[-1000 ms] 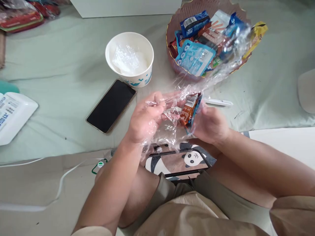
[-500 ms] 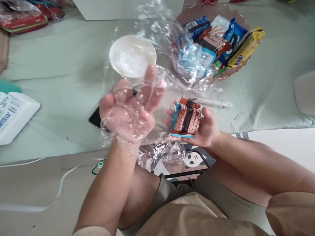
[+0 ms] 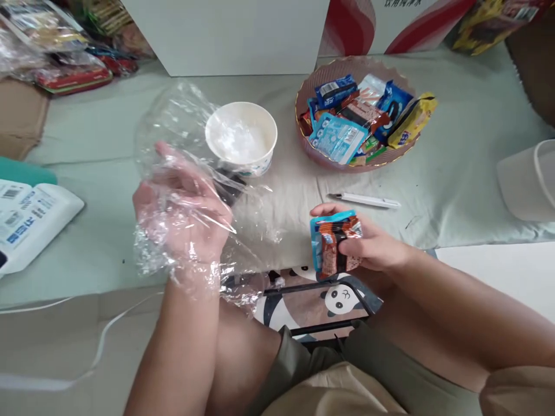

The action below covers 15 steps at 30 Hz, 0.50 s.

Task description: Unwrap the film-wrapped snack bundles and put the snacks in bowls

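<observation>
My left hand (image 3: 182,216) is inside a clear plastic bag (image 3: 165,124), fingers apart and loosely bent, with the crinkled film draped around palm and wrist. In my right hand (image 3: 375,242) are two snack packets, the thumb pressing on the front one. That front snack packet (image 3: 329,254) is brown with a dark band; a light-blue packet (image 3: 316,245) lies behind it. Beyond my left hand stands a white paper bowl (image 3: 262,159) with clear plastic in it. A scalloped pink bowl (image 3: 316,156) holds several snack packets, among them a yellow one (image 3: 411,121).
A white pen (image 3: 368,200) lies on the green cloth (image 3: 295,185). A dark flat object is partly covered by the film. White boxes (image 3: 243,34) stand at the back, a white tub (image 3: 526,182) at the right. A wipes pack (image 3: 39,219) and bagged packages (image 3: 73,75) are at left.
My left hand and the plastic bag have moved left, off the pink bowl. My right hand has turned, its thumb now over the brown packet. The view has tilted up a little.
</observation>
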### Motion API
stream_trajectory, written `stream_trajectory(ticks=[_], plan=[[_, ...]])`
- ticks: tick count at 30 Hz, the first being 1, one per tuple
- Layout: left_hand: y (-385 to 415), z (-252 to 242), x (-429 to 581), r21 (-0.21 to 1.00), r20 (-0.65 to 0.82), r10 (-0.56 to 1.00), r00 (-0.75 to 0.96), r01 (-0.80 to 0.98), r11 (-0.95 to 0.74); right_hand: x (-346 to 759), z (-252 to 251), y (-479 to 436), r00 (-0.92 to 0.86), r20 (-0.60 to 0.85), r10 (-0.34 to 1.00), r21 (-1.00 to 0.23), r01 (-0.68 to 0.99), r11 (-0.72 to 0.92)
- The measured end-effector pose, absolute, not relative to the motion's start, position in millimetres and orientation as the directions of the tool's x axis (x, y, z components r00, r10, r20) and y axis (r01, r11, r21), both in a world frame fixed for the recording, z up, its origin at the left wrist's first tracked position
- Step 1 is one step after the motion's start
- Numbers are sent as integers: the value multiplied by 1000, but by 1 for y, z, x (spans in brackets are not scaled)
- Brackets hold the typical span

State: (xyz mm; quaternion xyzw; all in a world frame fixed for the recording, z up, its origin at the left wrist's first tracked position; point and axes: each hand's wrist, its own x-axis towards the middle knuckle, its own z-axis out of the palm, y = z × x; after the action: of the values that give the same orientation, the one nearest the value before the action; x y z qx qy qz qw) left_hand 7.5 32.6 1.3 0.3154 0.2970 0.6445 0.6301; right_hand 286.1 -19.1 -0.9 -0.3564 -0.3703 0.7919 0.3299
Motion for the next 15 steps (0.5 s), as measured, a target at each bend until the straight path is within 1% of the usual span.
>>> stream_trajectory(ticks=[2,3,4,5,6,7,8,9,10,11,12,13,14,15], plan=[[32,9,18,673,-122,992,30,-732,105,297,13,-13,-398,-230,888,-930,-180,-321],[31,12,23,610,-193,980,47,-776,158,302,20,-9,-297,-162,941,-969,-132,-208],[31,15,28,558,-251,966,63,-806,198,306,26,-3,-179,-69,981,-994,-77,-84],[31,17,33,520,-289,953,84,-823,230,309,32,4,-53,53,997,-999,-12,53],[30,18,37,498,-315,943,107,-827,260,312,36,13,65,194,979,-979,69,190],[29,18,41,488,-331,934,132,-823,289,314,41,23,138,321,937,-940,165,298],[28,17,45,485,-337,928,157,-816,314,316,45,35,188,431,882,-889,255,380],[27,17,48,488,-335,925,179,-807,332,317,50,47,215,508,834,-841,331,427],[26,15,51,494,-328,924,197,-798,346,319,54,59,213,541,813,-809,397,434],[25,14,54,499,-322,922,215,-789,358,321,59,69,194,530,826,-792,462,399],[25,14,56,501,-318,920,230,-783,369,322,63,77,174,466,868,-787,529,317],[24,13,57,499,-317,917,243,-779,379,324,66,82,163,369,915,-777,595,208],[24,12,58,494,-321,912,255,-777,391,324,69,83,159,279,947,-745,658,109],[24,12,58,490,-329,906,267,-772,406,324,70,80,161,227,960,-698,714,45]])
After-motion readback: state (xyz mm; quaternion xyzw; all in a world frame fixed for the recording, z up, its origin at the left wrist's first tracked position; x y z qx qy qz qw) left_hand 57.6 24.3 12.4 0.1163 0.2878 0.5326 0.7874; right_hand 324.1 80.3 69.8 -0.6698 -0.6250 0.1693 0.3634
